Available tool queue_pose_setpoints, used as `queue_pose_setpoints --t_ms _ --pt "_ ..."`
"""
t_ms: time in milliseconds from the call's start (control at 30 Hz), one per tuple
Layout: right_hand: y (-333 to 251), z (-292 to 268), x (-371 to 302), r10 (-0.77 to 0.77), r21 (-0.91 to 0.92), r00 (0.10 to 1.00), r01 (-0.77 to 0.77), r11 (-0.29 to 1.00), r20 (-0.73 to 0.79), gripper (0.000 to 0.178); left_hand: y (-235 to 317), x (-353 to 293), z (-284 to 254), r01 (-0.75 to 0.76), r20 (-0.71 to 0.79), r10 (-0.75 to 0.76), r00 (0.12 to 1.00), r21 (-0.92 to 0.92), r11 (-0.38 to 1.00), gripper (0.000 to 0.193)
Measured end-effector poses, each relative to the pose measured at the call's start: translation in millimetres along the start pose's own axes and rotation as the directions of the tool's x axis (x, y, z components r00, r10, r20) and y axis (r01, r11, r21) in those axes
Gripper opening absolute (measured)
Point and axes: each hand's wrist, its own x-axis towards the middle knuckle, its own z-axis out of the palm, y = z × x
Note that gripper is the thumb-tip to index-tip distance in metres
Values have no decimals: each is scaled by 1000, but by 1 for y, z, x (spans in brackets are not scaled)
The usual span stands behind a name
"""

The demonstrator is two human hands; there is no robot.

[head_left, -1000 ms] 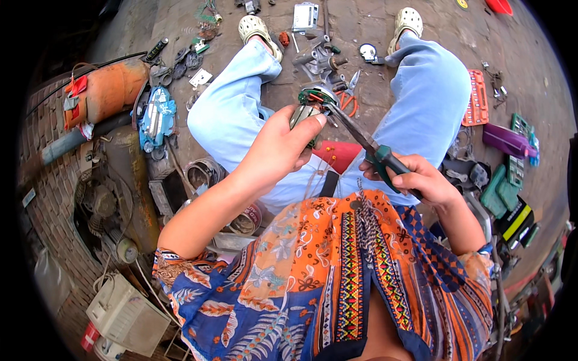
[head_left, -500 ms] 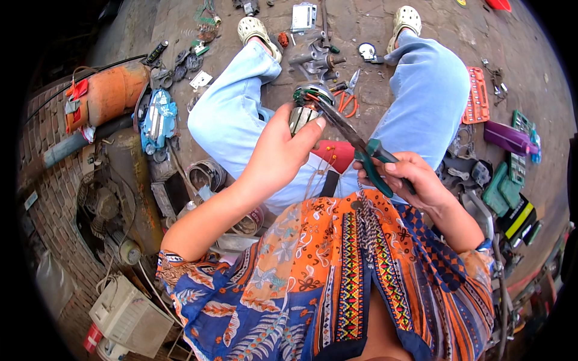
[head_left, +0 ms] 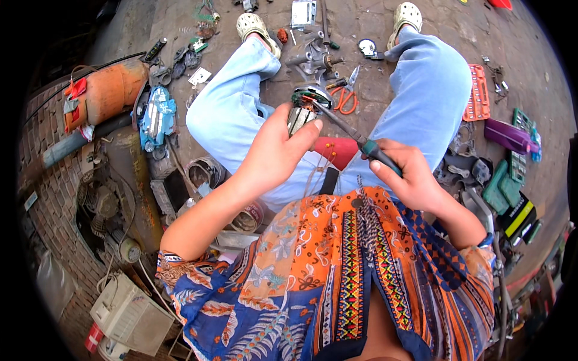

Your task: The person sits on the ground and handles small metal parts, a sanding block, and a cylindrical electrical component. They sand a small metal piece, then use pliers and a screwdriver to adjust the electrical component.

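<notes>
My left hand [head_left: 278,143] is wrapped round a metal electric motor part [head_left: 299,118], with copper windings and a green ring at its far end. A silvery round cap sits over that end. My right hand [head_left: 408,171] grips long-nosed pliers [head_left: 343,125] with dark green and black handles. The tips of the pliers reach the windings beside the green ring; exactly what they touch is too small to tell. Just beyond the motor part, orange-handled scissors [head_left: 345,99] lie on the ground.
Grey metal castings [head_left: 314,60] lie between my feet. To the right are a red socket tray [head_left: 477,93], a purple case [head_left: 509,136] and green cases [head_left: 501,188]. An orange gas cylinder [head_left: 114,90], a blue-wrapped bundle [head_left: 158,117] and a tin can [head_left: 206,174] stand on the left.
The pliers' spread handles have come together in my right hand, which has turned and wrapped further over them. My left hand keeps hold of the motor part almost in place.
</notes>
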Motion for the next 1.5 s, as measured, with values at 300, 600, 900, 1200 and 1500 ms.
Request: queue_pose_setpoints --t_ms 300,600,900,1200,1500 --pt "21 -4 -7 86 790 945 -312 528 315 41 5 2 2 31 18 -29 999 -102 994 29" --pt "15 9 -7 216 809 932 -360 464 291 46 -9 12 17 -234 -184 255 949 127 964 29" --pt "28 -5 7 98 748 966 -248 615 240 42 4 8 10 -137 -133 151 980 109 984 32" --pt "45 -30 5 155 682 913 -387 621 377 43 -3 6 1 -203 -46 219 975 234 951 40" --pt "12 -8 6 204 833 900 -434 343 385 41 -6 7 7 -210 -163 273 948 325 922 36"
